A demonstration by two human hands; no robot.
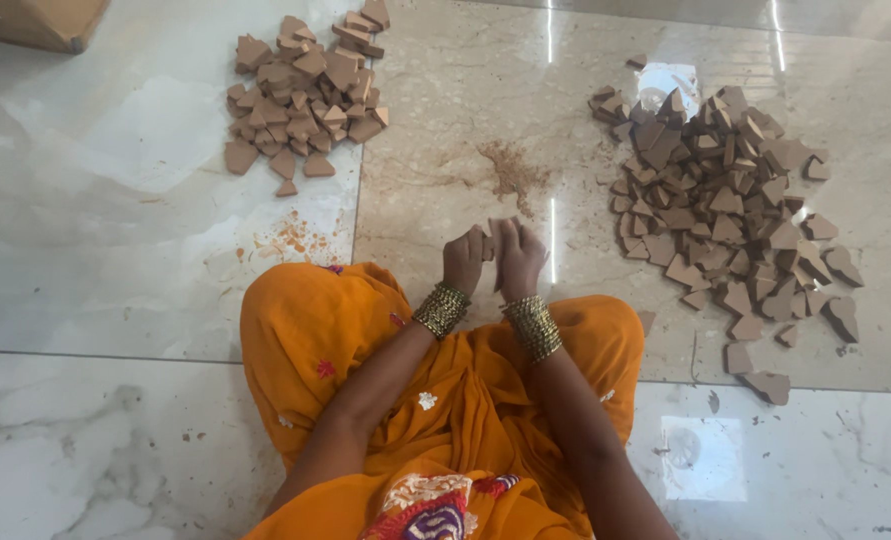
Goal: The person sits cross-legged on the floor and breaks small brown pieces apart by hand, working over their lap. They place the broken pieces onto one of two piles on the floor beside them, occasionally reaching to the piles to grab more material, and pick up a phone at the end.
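My left hand (462, 259) and my right hand (519, 257) are pressed close together just past my knees, both gripping one small brown clay piece (488, 240) between them. Most of the piece is hidden by my fingers. Each wrist wears a stack of gold bangles (441, 309). A patch of brown clay dust (513, 174) lies on the floor just beyond the hands.
A large heap of brown clay pieces (730, 195) spreads over the floor at the right. A smaller heap of clay pieces (305, 90) lies at the far left. Orange crumbs (290, 240) dot the marble floor (115, 250). A wooden object (40, 22) sits at top left.
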